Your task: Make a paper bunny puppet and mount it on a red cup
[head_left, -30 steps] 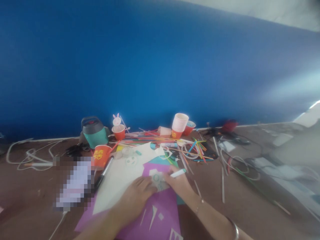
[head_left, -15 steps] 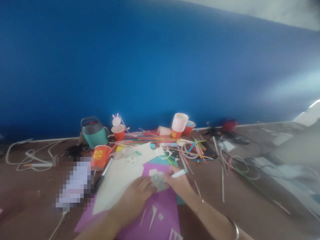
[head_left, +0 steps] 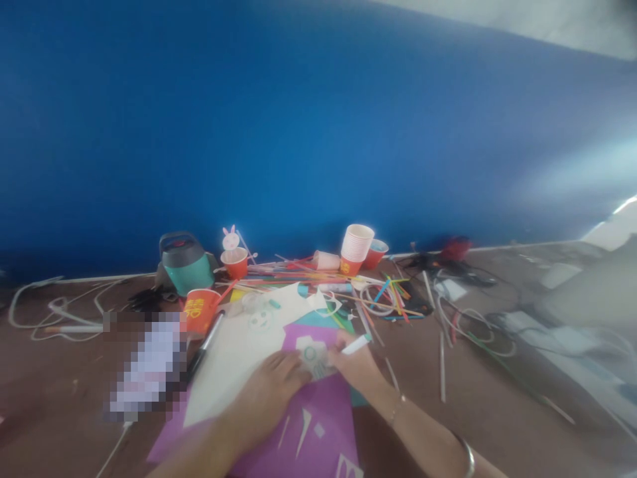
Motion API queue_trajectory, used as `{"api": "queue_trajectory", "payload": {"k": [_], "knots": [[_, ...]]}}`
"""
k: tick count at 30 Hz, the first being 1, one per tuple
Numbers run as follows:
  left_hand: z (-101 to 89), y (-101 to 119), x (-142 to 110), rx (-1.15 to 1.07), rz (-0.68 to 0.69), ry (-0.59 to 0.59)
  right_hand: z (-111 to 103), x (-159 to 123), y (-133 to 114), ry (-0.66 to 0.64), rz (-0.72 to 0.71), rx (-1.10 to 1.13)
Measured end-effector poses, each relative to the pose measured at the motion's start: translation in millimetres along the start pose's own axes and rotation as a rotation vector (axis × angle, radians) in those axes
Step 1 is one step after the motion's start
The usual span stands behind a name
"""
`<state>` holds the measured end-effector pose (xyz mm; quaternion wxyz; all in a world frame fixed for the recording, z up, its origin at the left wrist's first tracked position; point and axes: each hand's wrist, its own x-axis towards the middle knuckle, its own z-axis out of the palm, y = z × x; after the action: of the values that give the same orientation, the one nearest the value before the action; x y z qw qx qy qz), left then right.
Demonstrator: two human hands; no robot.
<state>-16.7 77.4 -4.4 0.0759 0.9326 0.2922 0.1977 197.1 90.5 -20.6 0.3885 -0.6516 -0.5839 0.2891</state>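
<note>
My right hand [head_left: 351,355] is closed round a marker [head_left: 357,344] with a white barrel and a green end that points up to the right. Its fingers are at the right edge of a small white paper cutout [head_left: 309,353] with green drawing on it. From the left, my left hand [head_left: 276,378] holds the cutout's edge with bent fingers; its fingertips are partly hidden. Under the cutout lies purple paper [head_left: 328,405], with thin white paper scraps [head_left: 302,431] on it. A large white sheet [head_left: 223,358] with a green drawn face reaches under my left arm.
Behind the sheet lie many coloured sticks [head_left: 288,275]. A stack of paper cups [head_left: 356,249], a red cup [head_left: 200,312] and a cup with a rabbit figure [head_left: 233,262] stand about. A teal container [head_left: 186,269] is by the blue wall. Cables [head_left: 64,309] lie at both sides.
Both hands stay almost where they were on the cutout, and the marker keeps its tilt. The view has shifted very slightly.
</note>
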Motion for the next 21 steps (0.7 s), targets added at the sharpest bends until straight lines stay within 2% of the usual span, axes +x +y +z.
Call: {"api": "queue_trajectory", "payload": {"k": [12, 21], "knots": [[-2.6, -0.2, 1.1, 0.005, 0.011, -0.015, 1.5, -0.4, 3.4, -0.027, 0.03, 0.023], [-1.5, 0.3, 0.2, 0.019, -0.008, -0.026, -3.8, -0.2, -4.8, -0.035, 0.037, 0.029]]}}
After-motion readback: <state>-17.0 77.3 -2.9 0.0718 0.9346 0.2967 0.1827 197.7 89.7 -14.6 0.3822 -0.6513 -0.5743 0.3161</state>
